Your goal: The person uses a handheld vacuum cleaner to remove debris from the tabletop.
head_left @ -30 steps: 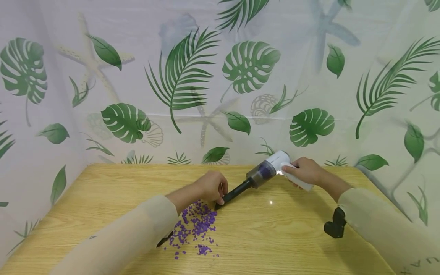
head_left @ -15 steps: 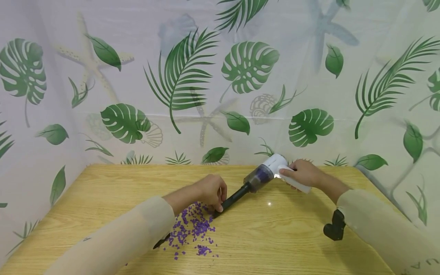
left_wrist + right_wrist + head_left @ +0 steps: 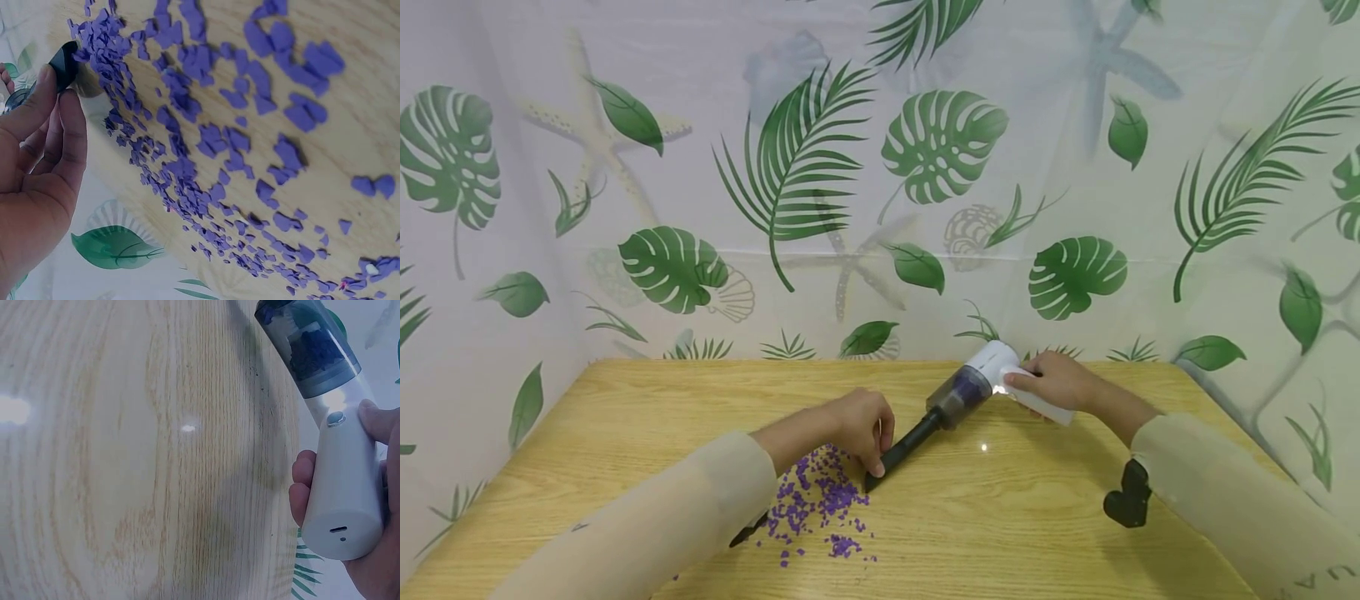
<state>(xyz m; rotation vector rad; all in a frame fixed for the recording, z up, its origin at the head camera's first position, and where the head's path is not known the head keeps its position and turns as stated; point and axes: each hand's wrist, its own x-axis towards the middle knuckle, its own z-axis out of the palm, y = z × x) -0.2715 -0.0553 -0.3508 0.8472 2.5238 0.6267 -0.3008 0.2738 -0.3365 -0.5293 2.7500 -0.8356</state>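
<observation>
My right hand (image 3: 1054, 383) grips the white handle of a handheld vacuum cleaner (image 3: 992, 363), its fingers wrapped round it. The clear dust cup (image 3: 312, 353) has dark purple bits inside. A long black nozzle (image 3: 912, 443) slants down to the left toward the table. Near the tip, my left hand (image 3: 861, 427) pinches the nozzle between thumb and fingers. In the left wrist view the black tip (image 3: 64, 62) is right at the edge of scattered purple paper scraps (image 3: 181, 156). Part of the scraps is hidden behind the left hand and forearm in the head view.
The wooden table (image 3: 1037, 517) reaches back to a leaf-printed cloth (image 3: 850, 167) hanging behind it. A small separate cluster of scraps (image 3: 844, 546) lies nearer the front. A black wrist mount (image 3: 1129, 496) hangs under the right sleeve.
The vacuum has shifted slightly left and toward the front, both hands moving along with it. Its nozzle tip now sits lower along the right edge of the scraps.
</observation>
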